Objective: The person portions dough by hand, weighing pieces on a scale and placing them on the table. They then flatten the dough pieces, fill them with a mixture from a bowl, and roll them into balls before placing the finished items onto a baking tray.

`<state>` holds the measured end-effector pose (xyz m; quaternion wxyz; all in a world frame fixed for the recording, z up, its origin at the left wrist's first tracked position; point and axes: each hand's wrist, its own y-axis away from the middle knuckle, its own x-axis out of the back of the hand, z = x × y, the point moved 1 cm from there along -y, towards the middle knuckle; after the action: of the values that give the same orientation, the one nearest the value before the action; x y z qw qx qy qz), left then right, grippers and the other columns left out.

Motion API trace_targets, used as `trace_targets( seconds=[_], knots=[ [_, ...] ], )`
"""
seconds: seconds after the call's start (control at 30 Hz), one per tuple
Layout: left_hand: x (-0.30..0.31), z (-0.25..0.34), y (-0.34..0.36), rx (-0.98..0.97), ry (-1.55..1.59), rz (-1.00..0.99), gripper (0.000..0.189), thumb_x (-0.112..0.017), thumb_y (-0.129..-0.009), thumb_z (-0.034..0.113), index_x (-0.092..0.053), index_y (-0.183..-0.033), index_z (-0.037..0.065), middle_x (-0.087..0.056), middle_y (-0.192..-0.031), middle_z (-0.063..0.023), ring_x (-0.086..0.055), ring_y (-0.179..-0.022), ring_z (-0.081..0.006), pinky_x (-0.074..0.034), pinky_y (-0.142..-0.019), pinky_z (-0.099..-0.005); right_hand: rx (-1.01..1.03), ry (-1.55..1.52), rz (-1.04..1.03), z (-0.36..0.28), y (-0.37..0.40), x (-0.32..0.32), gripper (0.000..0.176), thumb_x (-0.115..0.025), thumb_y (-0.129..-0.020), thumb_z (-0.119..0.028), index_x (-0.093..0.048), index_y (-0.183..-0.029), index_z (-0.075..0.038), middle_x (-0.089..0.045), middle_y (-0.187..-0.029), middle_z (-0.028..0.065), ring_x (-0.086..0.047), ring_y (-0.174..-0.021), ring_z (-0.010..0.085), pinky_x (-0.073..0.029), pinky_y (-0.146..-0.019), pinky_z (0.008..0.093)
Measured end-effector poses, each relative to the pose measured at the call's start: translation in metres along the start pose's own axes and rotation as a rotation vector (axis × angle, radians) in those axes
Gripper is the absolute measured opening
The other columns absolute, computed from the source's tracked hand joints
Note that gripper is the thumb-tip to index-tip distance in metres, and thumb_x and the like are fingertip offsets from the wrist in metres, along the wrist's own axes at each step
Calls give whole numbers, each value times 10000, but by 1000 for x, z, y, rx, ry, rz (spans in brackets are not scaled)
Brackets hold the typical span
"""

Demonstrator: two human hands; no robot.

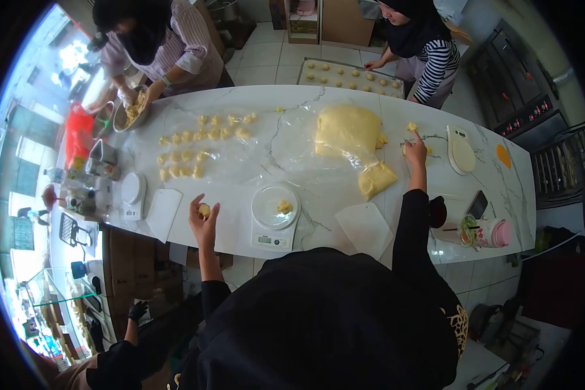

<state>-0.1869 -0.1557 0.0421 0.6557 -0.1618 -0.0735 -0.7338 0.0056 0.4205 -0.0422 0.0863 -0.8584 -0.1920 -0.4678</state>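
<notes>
A small dough piece (204, 209) sits between the thumb and fingers of my left hand (204, 221), left of the digital scale (272, 240). On that scale's round plate lies another dough lump (284, 207). My right hand (416, 153) is stretched out to the far right of the table, its fingertips at a small dough lump (412, 127); more dough lies partly hidden beside the hand. A large yellow dough mass (348, 130) rests under clear plastic, with a cut chunk (376, 180) in front. Several dough pieces (186, 156) stand in rows at the left.
Across the marble table (240, 166), one person works at a metal bowl (131, 117); another holds a tray (354, 77) of dough balls. White scrapers (364, 227), a second scale (461, 153), a phone (478, 204) and a pink-lidded container (501, 233) lie around. A gloved hand (138, 311) shows lower left.
</notes>
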Motion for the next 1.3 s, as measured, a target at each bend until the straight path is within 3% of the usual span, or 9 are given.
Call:
trace_targets(
  seconds=[0.17, 0.23, 0.27, 0.4, 0.5, 0.63, 0.9, 1.13, 1.3],
  knots=[
    [-37, 48, -2, -47, 323, -195, 451, -604, -737, -64, -473, -1163, 1, -517, -908, -34, -518, -805, -95, -447, -698, -205, -156, 68, 25, -48, 56, 28, 574, -564, -811, -226, -337, -1331, -315, -556, -1155, 92, -452, -1124, 274, -234, -930, 532],
    [-61, 60, 1, -85, 406, -316, 451, -538, -753, -105, -452, -1185, -7, -535, -971, -46, -544, -874, -109, -454, -745, -216, 111, -4, 442, -56, 75, 27, 533, -579, -810, -258, -384, -1304, -299, -541, -1164, 80, -380, -1174, 249, -112, -921, 591],
    [-75, 65, 3, -96, 441, -395, 455, -523, -756, -115, -441, -1190, -4, -537, -989, -52, -555, -874, -116, -462, -744, -214, 244, -140, 502, -68, 86, 38, 514, -600, -806, -220, -415, -1285, -225, -585, -1052, 98, -480, -1070, 225, -259, -921, 502],
    [-129, 90, 27, -188, 351, -573, 426, -638, -719, -62, -492, -1114, -4, -579, -935, -61, -578, -774, -98, -482, -693, -236, 306, -1099, -259, -147, 161, 53, 415, -599, -814, -96, -471, -1208, -74, -615, -860, 80, -589, -816, 155, -455, -736, 243],
    [-152, 116, 38, -486, 77, -582, 393, -698, -653, -12, -568, -1020, 38, -559, -977, -83, -546, -787, -155, -445, -731, -300, -122, -1500, -859, -201, 237, 56, 326, -556, -858, -133, -485, -1163, -42, -609, -863, 75, -594, -808, 147, -494, -708, 275],
    [-154, 155, 46, -794, -279, -557, 553, -737, -630, 150, -528, -1135, 63, -388, -1217, -112, -424, -1018, -257, -391, -821, -388, -143, -1665, -780, -181, 241, 28, 293, -550, -855, -124, -503, -1130, -35, -605, -882, 91, -598, -748, 153, -506, -668, 281],
    [-109, 105, 21, -473, 1, -385, 614, -654, -685, -4, -398, -1237, 75, -377, -1193, -122, -513, -869, -192, -442, -700, -290, 15, -363, 435, -11, 3, 106, 242, -523, -809, -132, -627, -988, -8, -624, -790, 87, -613, -709, 158, -509, -571, 258],
    [-55, 80, 8, -353, -66, -195, 521, -629, -704, -16, -467, -1186, 96, -405, -1193, -99, -521, -879, -181, -434, -668, -270, -787, 103, 231, 72, -51, 60, 409, -503, -753, -204, -559, -1123, -40, -569, -1120, 170, -526, -1051, 344, -357, -946, 461],
    [-36, 73, 5, -347, -99, -71, 441, -603, -725, -21, -504, -1140, 88, -451, -1151, -93, -535, -845, -174, -427, -661, -265, -484, 185, 537, 20, -9, 80, 320, -556, -743, -178, -596, -1048, -93, -554, -1103, 153, -484, -1096, 376, -306, -931, 599]
  ],
)
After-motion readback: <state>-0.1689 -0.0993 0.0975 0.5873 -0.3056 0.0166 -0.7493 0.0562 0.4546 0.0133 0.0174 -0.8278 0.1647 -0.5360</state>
